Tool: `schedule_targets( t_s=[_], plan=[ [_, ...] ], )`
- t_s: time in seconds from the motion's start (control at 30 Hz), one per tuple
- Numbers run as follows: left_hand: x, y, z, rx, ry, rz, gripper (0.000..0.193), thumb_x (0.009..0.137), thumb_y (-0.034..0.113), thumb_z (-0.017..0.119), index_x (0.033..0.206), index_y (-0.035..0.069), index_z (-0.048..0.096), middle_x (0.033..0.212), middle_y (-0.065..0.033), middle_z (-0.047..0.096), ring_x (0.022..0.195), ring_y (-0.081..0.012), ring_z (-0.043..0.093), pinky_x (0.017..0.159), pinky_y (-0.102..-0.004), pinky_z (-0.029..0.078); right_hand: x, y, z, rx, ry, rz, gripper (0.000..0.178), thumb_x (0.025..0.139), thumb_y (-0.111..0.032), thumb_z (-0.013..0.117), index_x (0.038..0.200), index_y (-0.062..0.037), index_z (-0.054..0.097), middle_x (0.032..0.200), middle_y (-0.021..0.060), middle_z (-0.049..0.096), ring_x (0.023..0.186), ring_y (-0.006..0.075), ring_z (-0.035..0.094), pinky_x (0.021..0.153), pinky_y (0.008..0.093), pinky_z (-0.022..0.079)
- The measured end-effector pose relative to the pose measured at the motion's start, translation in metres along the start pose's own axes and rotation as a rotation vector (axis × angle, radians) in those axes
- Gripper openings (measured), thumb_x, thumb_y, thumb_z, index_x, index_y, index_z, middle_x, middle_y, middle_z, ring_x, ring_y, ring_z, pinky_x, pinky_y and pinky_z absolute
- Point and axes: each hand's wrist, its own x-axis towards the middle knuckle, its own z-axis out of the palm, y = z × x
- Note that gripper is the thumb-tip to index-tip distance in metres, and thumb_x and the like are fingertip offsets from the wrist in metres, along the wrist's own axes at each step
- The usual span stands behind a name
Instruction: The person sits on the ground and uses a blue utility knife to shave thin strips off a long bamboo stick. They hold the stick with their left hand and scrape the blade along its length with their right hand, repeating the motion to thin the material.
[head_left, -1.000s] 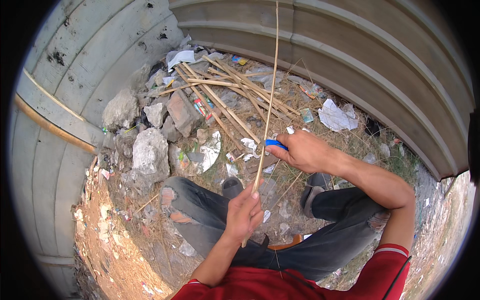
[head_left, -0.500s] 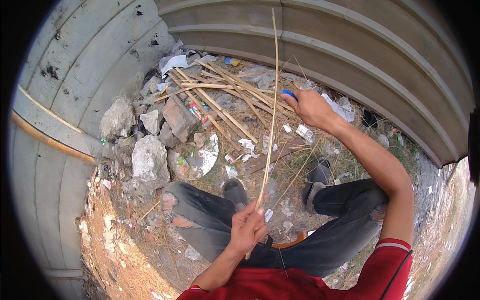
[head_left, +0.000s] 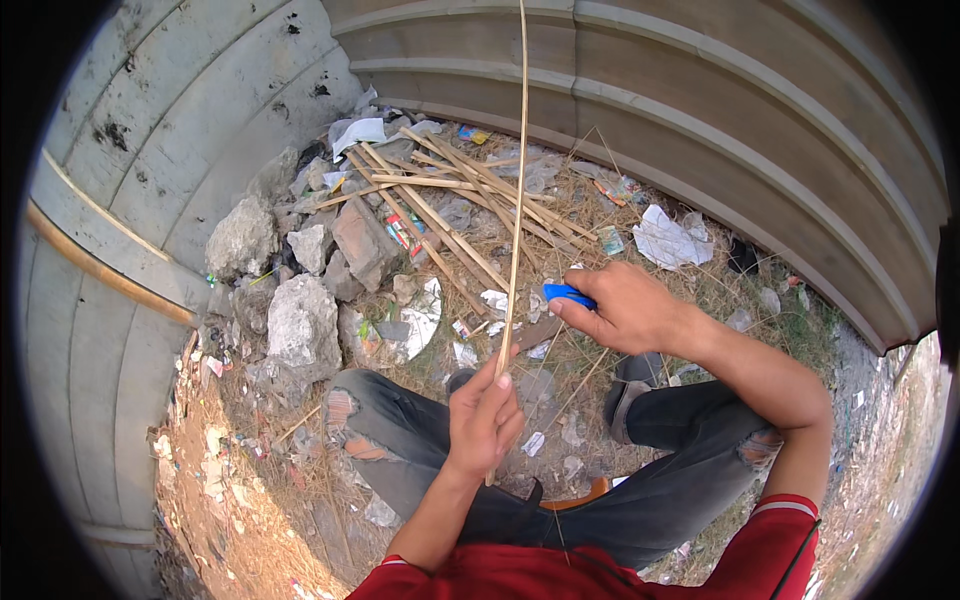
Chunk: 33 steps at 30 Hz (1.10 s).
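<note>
A long, thin pale stick [head_left: 519, 170], like split bamboo, stands up in front of me and bows slightly, its top running out of the upper edge. My left hand [head_left: 482, 420] is wrapped round its lower part, and a short end pokes out below the fist, over my lap. To the right of the stick my right hand [head_left: 625, 308] is closed round a small blue tool [head_left: 568, 295]. Only its blue part shows between thumb and fingers, so its kind is hidden. The blue tool appears apart from the stick.
Ahead lies a pile of similar pale sticks [head_left: 440, 200] beside rocks [head_left: 303, 322] and litter. A corrugated metal wall [head_left: 700, 110] closes off the far side, a grey panel wall [head_left: 190, 130] the left. My bent legs [head_left: 400, 420] flank the stick's lower end.
My left hand has risen a little and shifted left, carrying the stick upward. My right hand has come down and nearer, with the blue tool still in its grip.
</note>
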Motion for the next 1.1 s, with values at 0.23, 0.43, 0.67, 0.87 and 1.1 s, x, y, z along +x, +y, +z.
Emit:
schedule_targets(
  t_s=[0.23,0.43,0.67,0.87,1.1],
  plan=[
    [0.009,0.0,0.006,0.069,0.037,0.019,0.044,0.108,0.013,0.048,0.15,0.001,0.044,0.062,0.0058,0.034,0.043,-0.0028,0.026,0.04,-0.0214,0.024,0.0,-0.026,0.027,-0.07,-0.064,-0.035,0.047,0.101,-0.045,0.053,0.098,-0.0002,0.068,0.073,0.0248,0.068,0.073,0.0447,0.069,0.07,0.0561,0.055],
    [-0.014,-0.017,-0.007,0.176,0.016,-0.031,0.046,0.106,0.006,0.051,0.151,0.0,0.046,0.06,0.0073,0.032,0.045,-0.0021,0.028,0.041,-0.0226,0.023,0.03,0.044,0.009,-0.133,0.241,0.101,0.046,0.103,-0.044,0.053,0.097,-0.001,0.067,0.064,0.0232,0.063,0.065,0.046,0.065,0.063,0.0547,0.051],
    [-0.055,-0.04,-0.036,0.191,-0.058,-0.144,0.047,0.105,0.003,0.051,0.151,-0.001,0.045,0.061,0.0063,0.035,0.047,-0.0032,0.03,0.043,-0.0234,0.023,0.032,0.106,-0.005,-0.176,0.316,0.234,0.052,0.105,-0.046,0.047,0.095,0.0005,0.068,0.074,0.0247,0.068,0.075,0.048,0.066,0.072,0.0563,0.053],
    [-0.131,-0.043,-0.12,0.239,-0.096,-0.388,0.045,0.103,0.002,0.054,0.147,-0.003,0.049,0.061,0.004,0.038,0.047,-0.004,0.032,0.042,-0.0237,0.027,0.012,0.215,-0.027,-0.216,0.457,0.538,0.056,0.105,-0.048,0.043,0.101,0.0014,0.07,0.091,0.029,0.07,0.092,0.0492,0.066,0.084,0.0564,0.052],
    [-0.259,-0.042,-0.237,0.446,-0.106,-0.496,0.047,0.095,0.006,0.051,0.141,0.006,0.059,0.053,0.0084,0.041,0.041,-0.0043,0.035,0.039,-0.0224,0.026,-0.048,0.296,-0.049,-0.332,0.593,0.867,0.063,0.104,-0.052,0.042,0.098,0.0045,0.069,0.098,0.0325,0.069,0.098,0.0516,0.065,0.088,0.0569,0.052]
  ],
)
